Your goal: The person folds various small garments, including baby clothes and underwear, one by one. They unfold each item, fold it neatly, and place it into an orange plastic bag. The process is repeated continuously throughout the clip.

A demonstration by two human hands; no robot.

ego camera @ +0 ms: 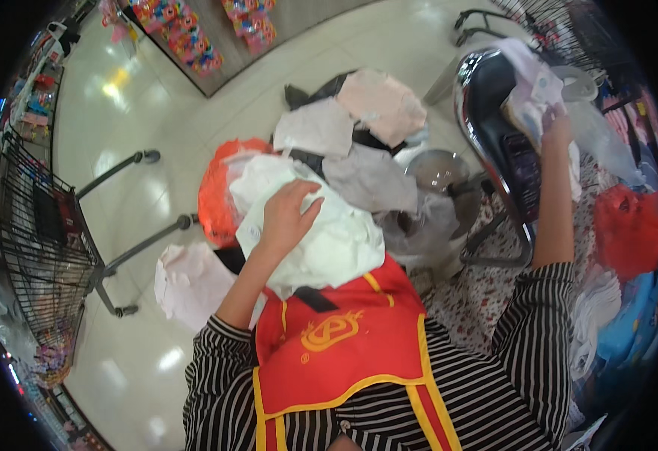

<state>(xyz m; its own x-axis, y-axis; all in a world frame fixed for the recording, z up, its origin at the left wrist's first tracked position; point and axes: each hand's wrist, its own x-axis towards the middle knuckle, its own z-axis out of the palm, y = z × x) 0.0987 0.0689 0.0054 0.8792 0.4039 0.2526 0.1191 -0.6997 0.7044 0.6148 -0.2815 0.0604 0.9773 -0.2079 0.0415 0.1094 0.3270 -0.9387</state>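
My left hand [294, 217] rests with fingers apart on a pale mint cloth garment [334, 248] spread over my lap. Out to the right, my right hand [555, 121] is at a white and pale pink cloth item [534, 84] on the black seat of a chrome-framed chair [478, 96]; its fingertips look closed on the cloth. A dark phone-like object [520, 169] lies on the same seat, beside my forearm. Beyond my lap are a grey cloth [371, 177], a white one [315, 127] and a peach one [382, 107]. I wear a red apron [340, 338] with yellow edging.
Wire shopping carts stand at the left [52, 242] and upper right [568, 28]. An orange-red plastic bag [219, 194] and a pale pink cloth [190, 284] lie left of my lap. A red bag [627, 231] and folded white cloths [594, 315] are at the right.
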